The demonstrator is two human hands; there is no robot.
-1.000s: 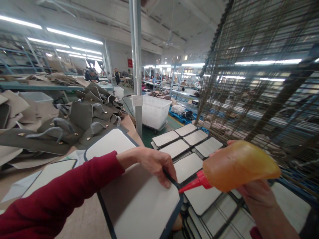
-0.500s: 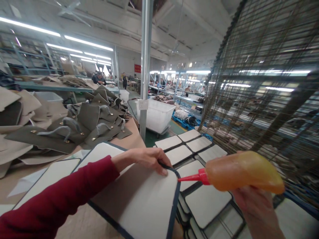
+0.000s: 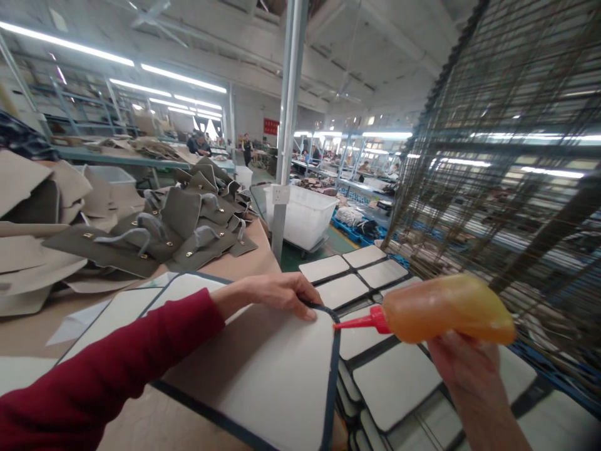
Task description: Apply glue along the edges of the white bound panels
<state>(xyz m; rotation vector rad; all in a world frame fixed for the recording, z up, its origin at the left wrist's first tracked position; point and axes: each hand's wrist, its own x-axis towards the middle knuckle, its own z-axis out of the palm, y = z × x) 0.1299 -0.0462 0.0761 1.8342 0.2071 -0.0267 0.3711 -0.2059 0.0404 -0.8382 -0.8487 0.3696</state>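
My left hand [image 3: 282,293], in a dark red sleeve, is closed on the far edge of a white panel with a dark blue border [image 3: 272,376] that lies on the brown table. My right hand [image 3: 462,366] grips an orange squeeze bottle [image 3: 446,308] from below. Its red nozzle [image 3: 359,322] points left and touches the panel's far right corner, close to my left fingertips.
More white bordered panels [image 3: 357,289] lie spread on a lower rack to the right. A heap of olive bag pieces [image 3: 173,232] sits on the table [image 3: 178,426] at left. A wire mesh rack [image 3: 507,156] rises at right. A steel post [image 3: 287,138] and a white bin [image 3: 300,216] stand behind.
The bottle has levelled out and its nozzle has moved up to the panel's corner. My left hand has slid along the panel's top edge, and the view has tilted up and shifted right.
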